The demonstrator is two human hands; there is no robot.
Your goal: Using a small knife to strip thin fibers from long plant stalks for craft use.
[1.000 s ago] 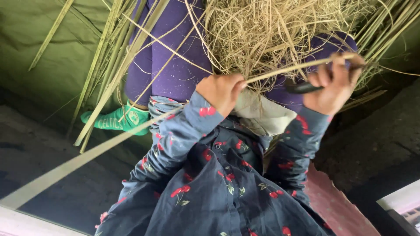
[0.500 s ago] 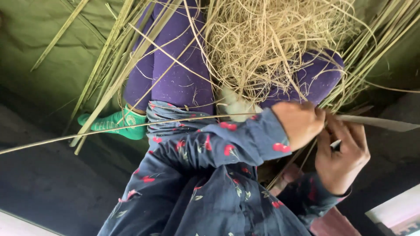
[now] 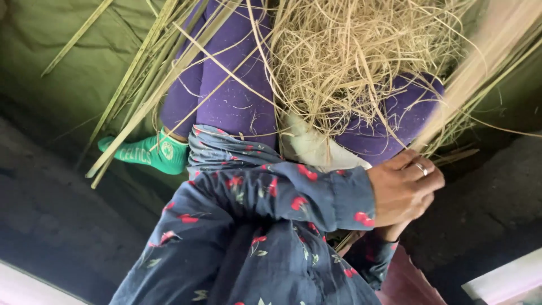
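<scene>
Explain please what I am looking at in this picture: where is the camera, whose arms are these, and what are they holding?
The camera sits on the person's head and looks down, so you see their own body from above. There is no machine, only two bare hands. The left hand, with a ring on one finger, reaches across in a dark blue sleeve printed with red cherries. It closes around the lower end of a pale flat strip that rises, blurred, to the upper right. The right hand is mostly hidden beneath the left, so its hold cannot be seen. On the lap, over purple leggings, lies a tangled heap of dry straw-like fibres. Long green stalks lie to the left on a green cloth, near a foot in a green sock.
</scene>
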